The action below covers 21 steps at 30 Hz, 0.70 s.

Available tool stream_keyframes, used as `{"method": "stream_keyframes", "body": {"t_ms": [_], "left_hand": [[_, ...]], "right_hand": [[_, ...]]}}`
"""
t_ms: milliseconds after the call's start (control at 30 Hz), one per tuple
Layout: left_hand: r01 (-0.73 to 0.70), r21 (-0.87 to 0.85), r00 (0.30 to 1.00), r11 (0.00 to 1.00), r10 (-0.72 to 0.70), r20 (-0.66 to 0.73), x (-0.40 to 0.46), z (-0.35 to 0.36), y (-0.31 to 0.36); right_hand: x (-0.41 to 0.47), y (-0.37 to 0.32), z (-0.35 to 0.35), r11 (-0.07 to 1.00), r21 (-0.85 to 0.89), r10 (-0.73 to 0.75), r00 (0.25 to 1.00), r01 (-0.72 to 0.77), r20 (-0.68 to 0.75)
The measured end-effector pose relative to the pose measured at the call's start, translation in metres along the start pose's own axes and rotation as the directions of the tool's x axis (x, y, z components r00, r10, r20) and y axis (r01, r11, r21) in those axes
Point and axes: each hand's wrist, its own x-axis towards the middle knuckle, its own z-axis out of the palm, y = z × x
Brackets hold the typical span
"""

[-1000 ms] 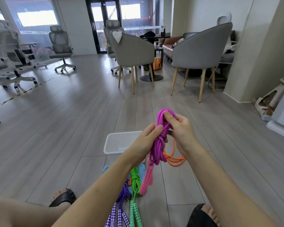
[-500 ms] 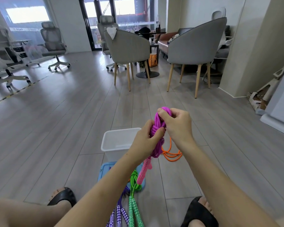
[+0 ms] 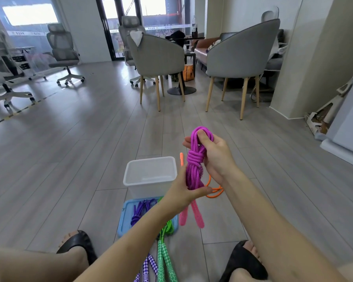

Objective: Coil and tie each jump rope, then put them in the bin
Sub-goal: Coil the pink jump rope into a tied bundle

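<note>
Right hand (image 3: 216,157) grips magenta rope (image 3: 195,159) coil top, left hand (image 3: 183,193) pinches bottom above bin (image 3: 150,176), steadying knot.

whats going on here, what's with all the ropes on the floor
A person is bundling jump ropes. The right hand grips the top loop of a coiled magenta rope, already knotted round its middle, while the left hand pinches its lower end; its pink handles hang below. The white bin on the floor looks empty. Purple and green ropes lie on a blue lid, and an orange rope lies on the floor.
</note>
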Motion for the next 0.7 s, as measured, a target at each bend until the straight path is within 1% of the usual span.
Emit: {"method": "stream_keyframes", "body": {"t_ms": [67,133,200,233,300,367,433,500,567,600,633,700], "left_hand": [[-0.020,0.101,0.997,0.995,0.027,-0.069,-0.002,-0.001,-0.012],[-0.058,0.230,0.990,0.971,0.086,-0.111,-0.004,-0.002,-0.018],[-0.077,0.358,0.987,0.931,0.123,-0.107,-0.005,0.001,-0.019],[-0.078,0.387,0.987,0.919,0.127,-0.103,-0.005,0.002,-0.019],[-0.065,0.388,0.987,0.919,0.115,-0.108,-0.006,0.005,-0.019],[-0.032,0.345,0.990,0.938,0.076,-0.114,-0.003,0.006,-0.019],[-0.002,0.264,0.989,0.965,0.041,-0.143,0.000,0.005,-0.020],[0.022,0.214,0.981,0.977,0.020,-0.192,0.001,0.003,-0.020],[0.048,0.199,0.977,0.979,-0.005,-0.211,0.000,0.000,-0.022],[0.064,0.200,0.978,0.978,-0.021,-0.209,-0.001,-0.002,-0.024],[0.083,0.194,0.978,0.977,-0.043,-0.206,-0.003,-0.004,-0.029],[0.158,0.183,0.974,0.970,-0.123,-0.190,-0.010,-0.010,-0.044]], "right_hand": [[0.001,0.000,-0.002,0.999,0.031,0.009,0.999,-0.008,-0.032],[0.003,-0.002,-0.004,0.998,0.060,0.000,0.997,0.004,-0.073],[0.005,-0.005,-0.007,0.998,0.054,-0.030,0.992,0.037,-0.124],[0.007,-0.005,-0.008,0.998,0.039,-0.049,0.989,0.055,-0.142],[0.007,-0.004,-0.009,0.997,0.011,-0.076,0.986,0.078,-0.151],[0.007,-0.002,-0.008,0.997,0.000,-0.076,0.989,0.077,-0.127],[0.009,0.002,-0.008,1.000,-0.001,-0.021,0.998,0.021,-0.056],[0.010,0.008,-0.009,0.996,-0.025,0.086,0.995,-0.085,0.056],[0.008,0.020,-0.013,0.972,-0.165,0.194,0.968,-0.167,0.162],[0.008,0.028,-0.016,0.953,-0.247,0.226,0.955,-0.176,0.192],[0.009,0.037,-0.018,0.937,-0.303,0.239,0.950,-0.172,0.201],[0.010,0.056,-0.019,0.933,-0.324,0.219,0.960,-0.153,0.176]]}}
